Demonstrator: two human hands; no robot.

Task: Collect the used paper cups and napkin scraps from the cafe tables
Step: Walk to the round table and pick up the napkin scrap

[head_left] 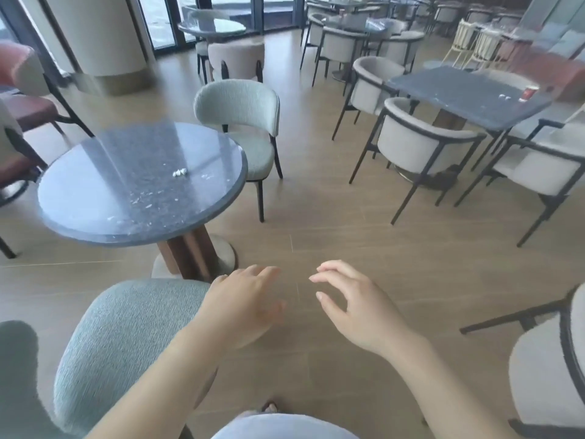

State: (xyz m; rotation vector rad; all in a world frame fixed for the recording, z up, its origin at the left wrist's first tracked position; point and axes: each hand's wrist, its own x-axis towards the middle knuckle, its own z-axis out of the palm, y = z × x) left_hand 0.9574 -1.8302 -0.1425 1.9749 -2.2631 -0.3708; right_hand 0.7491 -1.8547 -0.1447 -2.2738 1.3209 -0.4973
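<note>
— napkin scraps first: on the left, a small crumpled white wad sits near the middle of the round table, with thin white shreds strewn toward its near edge. none of it is picked up.

— so we judge that table not yet cleared. any cup on it?

— we see none there. further right, on the dark square table, a red paper cup stands upright near the far right edge, and a couple of small white bits lie just beside it. that table looks untouched too.

— then by our reckoning the collecting is barely begun, or at least nothing we can see is in hand, and no bag or tray shows.

— agreed. now our hands, left to right. our left hand floats above the floor, just past the back of the teal chair, palm down, fingers loosely spread, gripping nothing. it is somewhat blurred.

— and the other?

— our right hand hangs near it, well apart from both tables, fingers curled and parted, thumb tucked below, empty as well. both arms reach forward at about the same height, neither touching anything.
</note>
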